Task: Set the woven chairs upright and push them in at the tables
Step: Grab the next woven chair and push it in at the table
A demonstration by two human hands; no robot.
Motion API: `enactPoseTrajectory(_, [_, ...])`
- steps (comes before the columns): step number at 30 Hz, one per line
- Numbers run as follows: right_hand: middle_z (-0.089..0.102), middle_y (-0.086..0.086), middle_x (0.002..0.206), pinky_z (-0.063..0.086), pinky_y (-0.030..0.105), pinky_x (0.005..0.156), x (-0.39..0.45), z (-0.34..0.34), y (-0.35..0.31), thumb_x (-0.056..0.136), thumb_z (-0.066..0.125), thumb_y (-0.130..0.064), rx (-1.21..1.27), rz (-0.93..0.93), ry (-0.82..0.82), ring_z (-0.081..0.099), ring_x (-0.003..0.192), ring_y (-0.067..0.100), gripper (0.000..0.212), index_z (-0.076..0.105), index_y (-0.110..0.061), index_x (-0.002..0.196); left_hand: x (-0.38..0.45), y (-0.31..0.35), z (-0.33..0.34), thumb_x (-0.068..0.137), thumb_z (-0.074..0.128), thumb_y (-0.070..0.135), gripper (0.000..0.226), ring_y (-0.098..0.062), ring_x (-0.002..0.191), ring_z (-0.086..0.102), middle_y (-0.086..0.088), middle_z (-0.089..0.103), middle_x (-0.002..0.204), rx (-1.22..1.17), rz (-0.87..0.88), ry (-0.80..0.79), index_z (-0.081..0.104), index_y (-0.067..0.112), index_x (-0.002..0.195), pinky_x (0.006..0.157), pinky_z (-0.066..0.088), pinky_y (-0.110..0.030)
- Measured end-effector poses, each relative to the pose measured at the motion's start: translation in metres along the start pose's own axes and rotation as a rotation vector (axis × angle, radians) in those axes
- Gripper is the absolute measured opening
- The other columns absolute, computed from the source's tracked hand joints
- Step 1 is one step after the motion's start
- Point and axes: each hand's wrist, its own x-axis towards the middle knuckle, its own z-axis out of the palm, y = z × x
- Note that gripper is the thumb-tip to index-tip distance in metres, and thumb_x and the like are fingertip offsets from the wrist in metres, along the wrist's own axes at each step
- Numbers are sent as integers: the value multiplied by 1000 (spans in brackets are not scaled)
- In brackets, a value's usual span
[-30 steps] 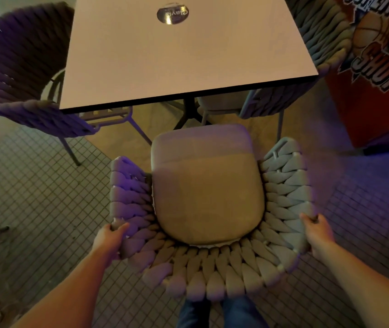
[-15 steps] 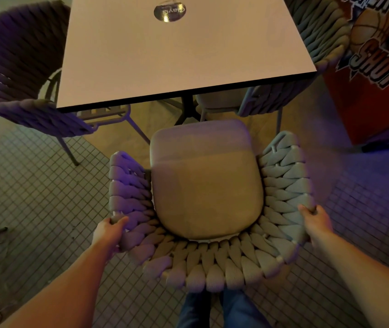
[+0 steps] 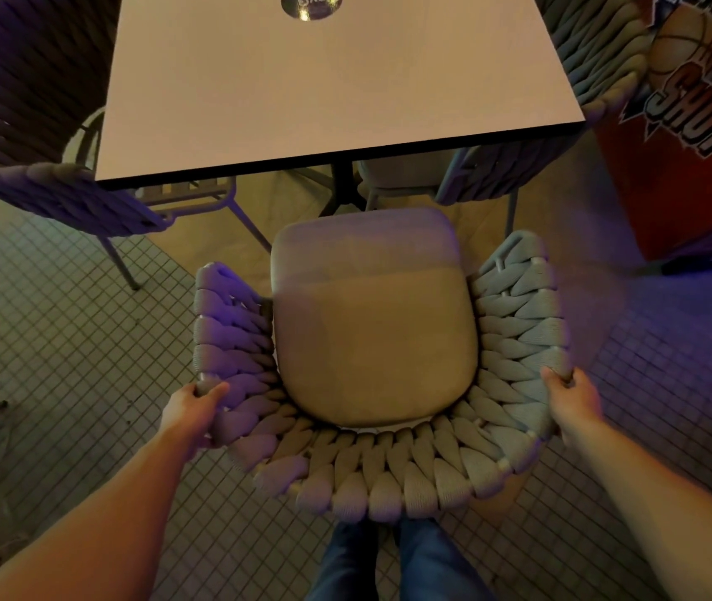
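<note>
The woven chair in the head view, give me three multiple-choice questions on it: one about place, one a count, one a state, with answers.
1. Where is the woven chair relative to the table?
A. Before its near edge, seat not yet under it
B. Fully under it
C. On top of it

2. How many other woven chairs show at the table?
A. None
B. Two
C. Five

3. How is the held chair standing?
A. On its side
B. Upside down
C. Upright, gripped by both hands

Answers: 1 A, floor shows between the seat cushion and the table edge. 2 B, one at the left, one at the right. 3 C, the cushion faces up, with the left hand and right hand on the backrest rim.
</note>
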Motion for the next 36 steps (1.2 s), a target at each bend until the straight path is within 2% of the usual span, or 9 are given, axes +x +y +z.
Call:
enactPoseTrajectory(7, [62,22,116,39,38,83,0,1,2,93,56,-30,-33,-6,15,57,109,36,32,56,-3,109,0,-2,0,82,71,40,38,-39,88,68,-16,68,107,15,-11,0,62,14,107,49,55,-44])
enactPoseTrajectory(17, [62,21,115,46,51,94,4,-1,6,92,57,-34,-50,0,0,57,109,38,32,56,-6,107,-3,-3,0,82,71,38,29,-36,80,67,-15,69,103,4,-26,20,63,17,101,49,55,-43])
enactPoseTrajectory(21, [63,21,112,47,51,91,5,-1,8,91,56,-37,-66,6,-7,58,103,36,33,55,-7,104,-5,-1,-1,83,71,38,37,-34,82,68,-15,69,103,9,-21,14,62,14,108,49,56,-42])
enactPoseTrajectory(23, [60,22,118,45,51,94,5,0,5,92,55,-36,-84,24,-11,56,109,38,36,53,-6,110,-9,0,0,85,70,38,37,-31,81,66,-12,68,104,-8,-30,5,60,14,111,52,56,-42])
enactPoseTrajectory(25, [54,24,130,41,51,99,1,2,-2,92,53,-38,-106,46,-19,51,120,39,47,48,-4,124,-14,5,-2,86,67,39,42,-31,81,64,-14,68,106,-3,-47,-13,59,13,117,61,57,-44])
enactPoseTrajectory(28, [40,21,148,33,48,106,-16,0,-20,92,53,-42,-185,5,2,40,134,39,68,32,-5,144,-31,20,-10,88,61,46,46,-33,85,61,-23,68,114,194,23,-5,63,10,117,62,50,-36])
enactPoseTrajectory(30, [38,23,148,33,49,106,-30,-1,-34,91,52,-44,-254,-94,13,39,134,40,69,31,-8,146,-44,30,-21,89,59,48,51,-37,97,64,-25,68,117,318,124,57,63,7,120,75,50,-41])
enactPoseTrajectory(32, [42,22,146,34,50,106,-46,5,-49,92,51,-45,-291,-199,-52,41,133,39,65,36,-9,143,-54,38,-35,89,59,48,57,-35,114,61,-18,67,124,339,203,108,58,7,130,93,47,-40])
enactPoseTrajectory(36, [54,11,137,39,36,95,-95,54,-92,91,52,-48,-291,-274,-380,51,125,28,55,49,-15,135,-59,31,-76,87,58,53,62,-28,117,59,-9,64,128,202,197,108,55,14,135,94,45,-39])
